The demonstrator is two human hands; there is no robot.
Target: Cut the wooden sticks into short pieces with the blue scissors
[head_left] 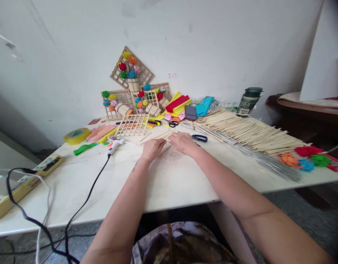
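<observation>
At the left of the white table (pixel 185 187), a roll of yellow tape (pixel 77 136) lies beyond the power strip (pixel 48 165), and to its right rests your white glue gun (pixel 114 147), near a small wooden lattice (pixel 132 125). Next comes your left hand (pixel 153 148), its fingers curled in and pinched on the thin sticks (pixel 158 136), which lie on the tabletop between your hands and just beyond them. Close beside it, your right hand (pixel 182 142) arches over the same sticks with bent fingers; its fingertips are partly hidden, so you cannot tell how firmly they grip. Just past that hand sits a dark-handled tool (pixel 199 138), then a broad pile of wooden sticks (pixel 248 129) alongside grey wires (pixel 267 164).
</observation>
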